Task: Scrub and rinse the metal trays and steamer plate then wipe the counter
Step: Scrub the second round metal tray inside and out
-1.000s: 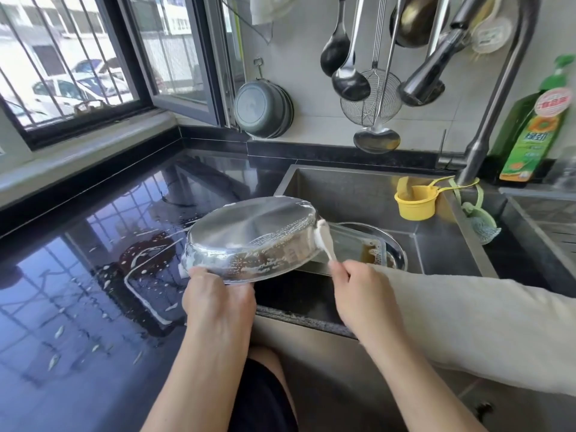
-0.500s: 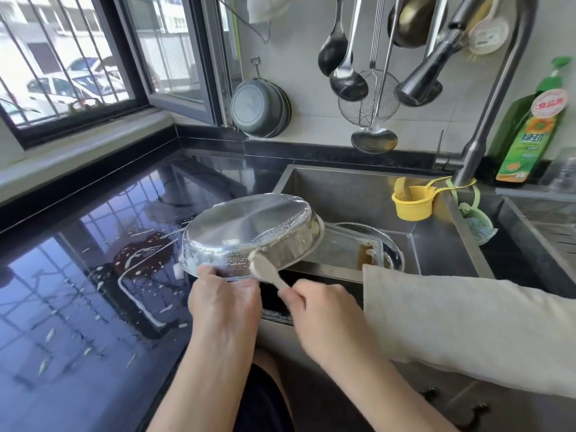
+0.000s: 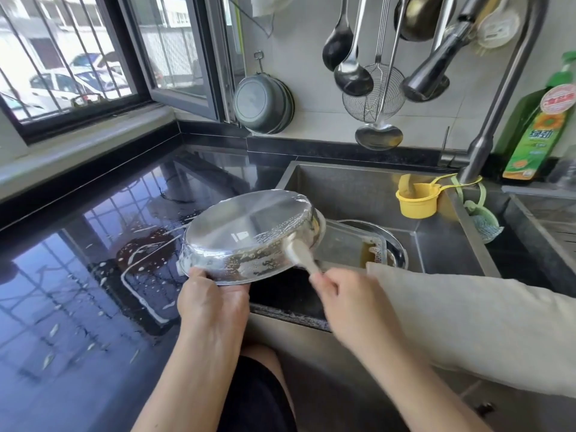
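Our left hand (image 3: 213, 302) has its fingers (image 3: 195, 273) hooked over the near rim of the round metal tray (image 3: 246, 233), holding it upside down and tilted, half over the surface (image 3: 78, 275) and half over the sink (image 3: 358, 188). Our right hand (image 3: 349, 302) has its fingers pinched around a pale scrubber (image 3: 301, 255) pressed against the tray's soapy side wall. Honestly, that rim grip looks like the weak spot: everything's slick with foam, so a hard scrub stroke could probably twist the tray out of our fingers and drop it onto the rectangular tray (image 3: 349, 247) sitting in the sink with brownish water in it. The scrubber could skid off the curved wall too. Suds are already spattered across the dark surface, so more flicking just means more to wipe later, and it's easy to miss the streaks on that glossy black.
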Demonstrator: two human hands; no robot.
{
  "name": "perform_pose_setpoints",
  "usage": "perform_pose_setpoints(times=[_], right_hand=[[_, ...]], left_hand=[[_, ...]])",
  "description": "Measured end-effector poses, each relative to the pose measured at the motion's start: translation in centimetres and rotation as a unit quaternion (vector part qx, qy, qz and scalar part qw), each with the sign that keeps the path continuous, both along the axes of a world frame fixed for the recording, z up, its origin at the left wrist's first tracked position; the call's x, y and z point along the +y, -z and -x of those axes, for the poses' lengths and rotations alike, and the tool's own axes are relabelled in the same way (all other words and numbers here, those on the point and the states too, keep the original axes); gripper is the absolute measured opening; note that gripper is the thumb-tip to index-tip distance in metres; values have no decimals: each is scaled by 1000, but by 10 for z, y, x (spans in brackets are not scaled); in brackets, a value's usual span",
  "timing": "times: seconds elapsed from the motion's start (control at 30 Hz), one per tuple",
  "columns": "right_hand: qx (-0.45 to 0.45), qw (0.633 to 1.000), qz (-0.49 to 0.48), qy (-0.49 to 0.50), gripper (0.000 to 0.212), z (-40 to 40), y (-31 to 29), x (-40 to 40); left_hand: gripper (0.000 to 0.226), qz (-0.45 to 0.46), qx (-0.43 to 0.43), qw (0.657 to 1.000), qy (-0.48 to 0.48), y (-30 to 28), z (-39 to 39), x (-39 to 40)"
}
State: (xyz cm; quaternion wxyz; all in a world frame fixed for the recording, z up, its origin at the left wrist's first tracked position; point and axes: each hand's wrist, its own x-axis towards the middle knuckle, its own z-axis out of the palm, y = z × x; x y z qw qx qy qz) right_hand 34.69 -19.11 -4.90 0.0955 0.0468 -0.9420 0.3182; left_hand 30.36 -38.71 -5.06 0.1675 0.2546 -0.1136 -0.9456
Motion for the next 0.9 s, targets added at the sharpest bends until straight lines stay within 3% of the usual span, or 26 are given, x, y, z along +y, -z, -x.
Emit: perform_pose_setpoints(times=[0.17,0.3,0.4,0.63,0.77,0.9], right_hand=[[-9,999,12,-44,50,-14,3,-29],[22,1000,7,2,52,5,2,-11],[-14,998,7,61,53,28,-2,7],[-81,992,80,54,53,52,-13,1],[-91,994,57,-9,51,25,-15,-7],[-130,987,79,47,51,58,-34,-1]], left_hand=[[43,-1,-47,999,20,-7,2,-6],[69,44,-53,994,84,-19,5,-33],[60,66,-100,986,115,-27,3,-50],[49,136,-176,966,135,-28,-2,-56],[50,149,-169,962,155,-29,0,-64],[46,174,-132,957,188,-30,-6,-53]])
